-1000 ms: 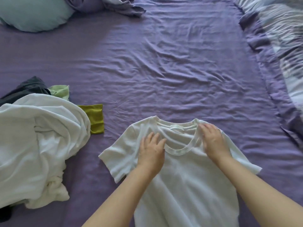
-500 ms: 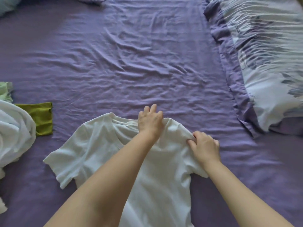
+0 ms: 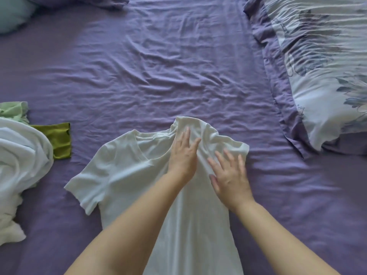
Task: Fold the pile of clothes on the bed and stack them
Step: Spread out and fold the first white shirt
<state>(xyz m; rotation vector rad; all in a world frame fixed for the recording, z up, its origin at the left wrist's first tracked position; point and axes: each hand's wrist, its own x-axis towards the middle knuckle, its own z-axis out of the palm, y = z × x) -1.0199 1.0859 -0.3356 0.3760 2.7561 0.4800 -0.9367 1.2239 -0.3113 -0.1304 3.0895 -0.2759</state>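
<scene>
A white short-sleeved cotton T-shirt (image 3: 127, 175) lies face up on the wrinkled purple bed sheet (image 3: 158, 76), its far-side sleeve and shoulder already turned in over the chest. The left hand (image 3: 183, 155) rests flat on that folded-over flap, fingers straight, gripping nothing. The right hand (image 3: 230, 175) lies beside it on the shirt, fingers spread and relaxed, also released. Beyond the shirt's open sleeve waits the unfolded heap of white cloth (image 3: 21, 165), with an olive-green piece (image 3: 57, 139) and a pale green one (image 3: 14, 111) at its edge. The flap looks bunched near the collar; if both hands lift now, I judge the soft knit may spring open or crease unevenly, leaving a lopsided fold.
</scene>
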